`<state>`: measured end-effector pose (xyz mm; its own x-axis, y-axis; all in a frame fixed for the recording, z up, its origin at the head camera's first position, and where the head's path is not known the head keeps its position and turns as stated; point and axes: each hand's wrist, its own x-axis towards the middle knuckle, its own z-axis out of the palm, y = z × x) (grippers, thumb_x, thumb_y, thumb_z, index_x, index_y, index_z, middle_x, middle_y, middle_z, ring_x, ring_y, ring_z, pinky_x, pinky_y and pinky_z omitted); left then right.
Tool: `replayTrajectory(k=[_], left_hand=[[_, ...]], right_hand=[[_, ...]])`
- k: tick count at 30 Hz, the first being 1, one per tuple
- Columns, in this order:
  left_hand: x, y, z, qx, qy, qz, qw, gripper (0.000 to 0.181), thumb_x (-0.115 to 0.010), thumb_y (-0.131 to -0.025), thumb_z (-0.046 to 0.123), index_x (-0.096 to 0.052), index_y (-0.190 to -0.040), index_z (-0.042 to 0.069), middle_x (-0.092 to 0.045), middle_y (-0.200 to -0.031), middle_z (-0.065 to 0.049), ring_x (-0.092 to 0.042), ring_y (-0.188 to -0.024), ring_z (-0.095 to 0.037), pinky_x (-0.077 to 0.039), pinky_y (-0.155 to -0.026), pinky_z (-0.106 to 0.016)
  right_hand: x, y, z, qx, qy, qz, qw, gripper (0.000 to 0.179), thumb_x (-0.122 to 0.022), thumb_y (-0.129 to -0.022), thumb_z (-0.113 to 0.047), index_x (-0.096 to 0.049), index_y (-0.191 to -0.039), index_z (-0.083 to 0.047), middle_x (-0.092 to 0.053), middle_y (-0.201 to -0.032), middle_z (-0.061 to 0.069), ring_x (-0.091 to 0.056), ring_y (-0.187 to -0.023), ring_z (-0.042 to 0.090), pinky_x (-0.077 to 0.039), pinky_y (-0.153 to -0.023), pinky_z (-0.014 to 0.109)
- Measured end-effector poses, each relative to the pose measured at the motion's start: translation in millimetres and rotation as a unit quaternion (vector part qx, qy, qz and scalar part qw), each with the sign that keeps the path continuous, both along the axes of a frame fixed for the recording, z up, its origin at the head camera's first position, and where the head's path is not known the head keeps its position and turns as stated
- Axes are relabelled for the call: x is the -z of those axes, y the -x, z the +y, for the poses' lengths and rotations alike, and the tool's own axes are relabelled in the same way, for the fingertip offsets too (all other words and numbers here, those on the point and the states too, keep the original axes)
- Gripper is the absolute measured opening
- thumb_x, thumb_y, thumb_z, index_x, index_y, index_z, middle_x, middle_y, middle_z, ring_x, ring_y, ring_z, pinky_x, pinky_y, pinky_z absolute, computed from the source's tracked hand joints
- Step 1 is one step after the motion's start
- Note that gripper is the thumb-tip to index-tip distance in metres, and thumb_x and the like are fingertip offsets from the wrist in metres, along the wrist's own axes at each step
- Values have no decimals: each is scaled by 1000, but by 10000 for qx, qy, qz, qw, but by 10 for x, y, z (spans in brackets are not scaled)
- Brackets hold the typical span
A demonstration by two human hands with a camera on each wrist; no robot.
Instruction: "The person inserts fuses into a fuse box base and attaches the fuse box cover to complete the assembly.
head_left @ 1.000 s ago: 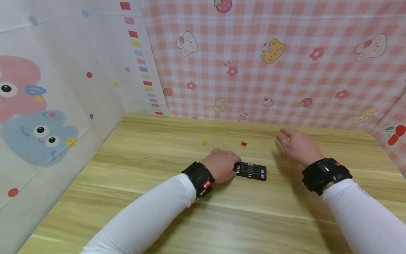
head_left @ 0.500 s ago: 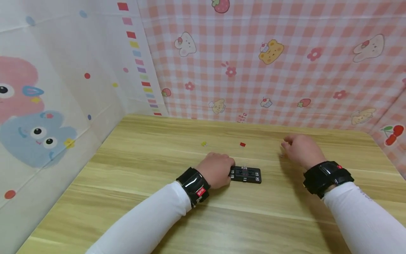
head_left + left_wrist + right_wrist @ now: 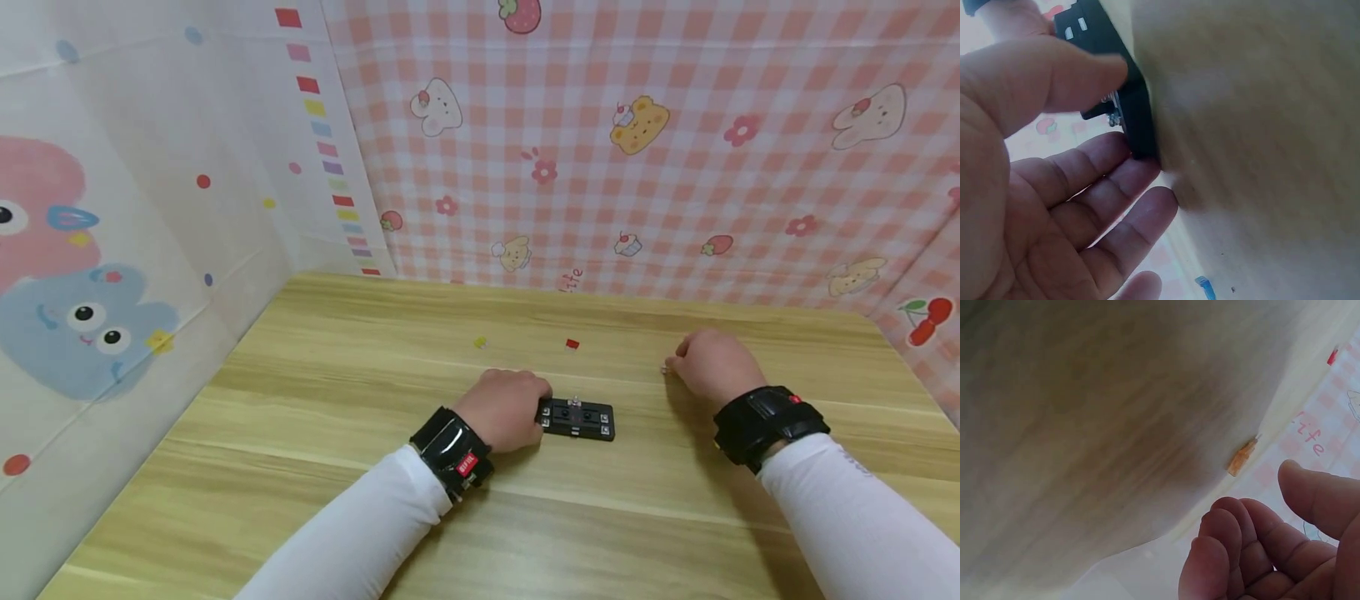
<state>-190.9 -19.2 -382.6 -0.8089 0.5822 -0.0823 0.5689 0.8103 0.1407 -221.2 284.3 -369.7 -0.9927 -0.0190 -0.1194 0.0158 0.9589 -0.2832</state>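
Observation:
My left hand (image 3: 504, 410) grips the left end of a black rectangular block (image 3: 588, 420) with metal terminals on its top. In the left wrist view, the thumb lies over the black block (image 3: 1138, 122) and the fingertips sit at its end and lower edge. Low over the table, my right hand (image 3: 714, 365) has loosely bent fingers. Just beyond its fingertips in the right wrist view lies a small orange piece (image 3: 1242, 457) with a thin metal prong, like a blade fuse. A gap shows between thumb and fingers, with nothing held there.
Farther back on the wooden table (image 3: 375, 350) lie a small yellow piece (image 3: 480, 342) and a small red piece (image 3: 572, 343). The left wrist view shows a small blue piece (image 3: 1205, 287). A checked cloth (image 3: 555, 125) hangs behind the table.
My right hand has come down toward the small piece by its fingertips, its fingers bending more. My left hand has drawn the black block slightly left and nearer.

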Motion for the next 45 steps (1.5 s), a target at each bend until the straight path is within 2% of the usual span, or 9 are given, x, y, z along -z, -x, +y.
replayTrajectory(k=[5, 8, 11, 17, 24, 32, 45], left_hand=[[3, -9, -2, 10, -19, 69, 10000, 45, -82, -90, 40, -74, -127, 16, -76, -115, 3, -65, -92, -10, -51, -99, -40], [8, -9, -4, -2, -68, 104, 9999, 43, -83, -90, 38, -75, -126, 17, -77, -114, 2, -66, -92, -10, -52, -97, -39], [6, -11, -8, -18, -138, 90, 9999, 40, -83, -89, 36, -75, -124, 17, -77, -112, 3, -65, -90, -10, -51, -97, -38], [2, -16, -14, -44, -164, 75, 9998, 40, -84, -89, 36, -76, -123, 17, -77, -110, 4, -65, -90, -10, -51, -98, -39], [16, -14, -12, -23, -137, 134, 9998, 39, -83, -89, 37, -76, -122, 18, -77, -111, 4, -66, -90, -10, -52, -95, -39], [6, -14, -11, -36, -85, 129, 9999, 39, -83, -89, 38, -76, -123, 18, -77, -112, 4, -67, -92, -11, -52, -96, -40], [18, -16, -15, -34, -38, 187, 9998, 40, -84, -89, 39, -76, -122, 18, -77, -110, 4, -67, -91, -11, -52, -96, -40]], right_hand=[[35, 27, 11, -91, -181, -10, 9998, 29, -66, -98, -24, -73, -83, 0, -59, -74, 8, -54, -68, 24, -39, -60, 33], [42, 34, 6, -157, -245, 50, 9996, 33, -66, -97, -23, -66, -70, -6, -54, -68, 6, -52, -65, 24, -37, -58, 32], [37, 32, -19, -231, -285, 111, 9993, 36, -67, -97, -22, -60, -64, -9, -51, -65, 5, -50, -62, 24, -36, -57, 32], [-5, 35, -69, -291, -379, -15, 9989, 36, -67, -97, -19, -60, -65, -6, -51, -66, 7, -51, -63, 25, -37, -58, 33], [-21, 64, -93, -396, -679, -35, 9969, 28, -66, -96, -14, -70, -75, 3, -60, -74, 13, -57, -67, 28, -49, -65, 39], [-22, 96, -121, -431, -876, -246, 9949, 25, -67, -98, -14, -74, -79, 2, -62, -76, 12, -56, -69, 27, -49, -67, 39], [-25, 110, -168, -452, -877, -230, 9949, 25, -65, -96, -12, -71, -75, 0, -62, -79, 14, -57, -70, 28, -51, -68, 41]])
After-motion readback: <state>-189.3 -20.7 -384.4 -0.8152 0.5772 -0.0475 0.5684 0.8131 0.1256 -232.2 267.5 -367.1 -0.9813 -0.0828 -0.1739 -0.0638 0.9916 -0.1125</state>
